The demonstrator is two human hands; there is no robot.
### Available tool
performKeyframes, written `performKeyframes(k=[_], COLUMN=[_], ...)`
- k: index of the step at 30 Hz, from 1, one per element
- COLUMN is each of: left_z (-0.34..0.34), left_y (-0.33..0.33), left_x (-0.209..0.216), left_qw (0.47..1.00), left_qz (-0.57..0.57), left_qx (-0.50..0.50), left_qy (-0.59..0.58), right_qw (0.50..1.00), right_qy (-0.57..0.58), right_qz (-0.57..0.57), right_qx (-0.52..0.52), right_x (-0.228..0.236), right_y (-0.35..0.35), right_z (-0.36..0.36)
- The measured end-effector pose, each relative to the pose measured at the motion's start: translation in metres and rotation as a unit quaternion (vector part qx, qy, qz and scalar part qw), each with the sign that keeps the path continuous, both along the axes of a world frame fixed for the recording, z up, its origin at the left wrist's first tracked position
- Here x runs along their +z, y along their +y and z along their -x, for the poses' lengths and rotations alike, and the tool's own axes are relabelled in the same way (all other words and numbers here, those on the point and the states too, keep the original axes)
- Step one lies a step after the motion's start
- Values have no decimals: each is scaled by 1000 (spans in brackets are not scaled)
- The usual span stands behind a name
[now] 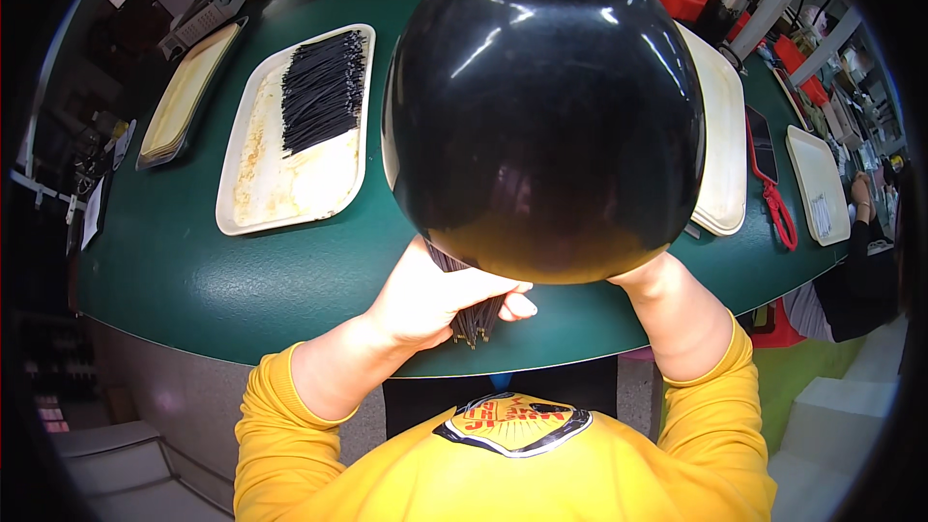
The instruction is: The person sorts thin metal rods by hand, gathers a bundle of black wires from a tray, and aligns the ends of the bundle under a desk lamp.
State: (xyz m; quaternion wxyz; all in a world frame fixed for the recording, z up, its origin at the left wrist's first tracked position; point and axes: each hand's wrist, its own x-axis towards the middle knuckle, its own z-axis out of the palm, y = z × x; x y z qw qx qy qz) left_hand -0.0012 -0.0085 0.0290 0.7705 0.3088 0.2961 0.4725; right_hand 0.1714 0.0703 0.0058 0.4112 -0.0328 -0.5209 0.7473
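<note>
My left hand (435,295) is closed around a bundle of thin black wires (474,322) by the near edge of the green table. The wires' lower ends stick out below my fingers and show small brass-coloured tips. A large glossy black lamp shade (546,116) hangs over the middle of the table and covers the upper part of the bundle. My right hand (646,275) reaches under the shade; only its wrist side shows, and its fingers are hidden.
Left of the shade, a stained cream tray (246,174) bears a thick row of black wires (324,87). Stacked trays (188,101) stand farther left. At right are more trays (723,135), a red-handled tool (778,217) and a co-worker's hand (860,191) near another tray (812,159).
</note>
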Motion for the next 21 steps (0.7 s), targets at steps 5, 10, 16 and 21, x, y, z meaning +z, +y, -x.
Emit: performKeyframes(k=[5,10,16,21], left_z=[3,4,9,7], left_y=[0,0,0,0], left_x=[-1,0,-1,1], left_qw=[1000,999,997,994], left_qz=[7,21,36,64], left_qx=[0,-11,-50,-69], left_qy=[-19,-25,-43,-61], right_qw=[998,991,995,987], right_qy=[33,-107,-95,-98], right_qz=[46,-54,24,-125], right_qx=[-4,-52,13,1], right_x=[4,12,20,30], right_y=[-6,-5,-9,-10], right_z=[1,2,8,5])
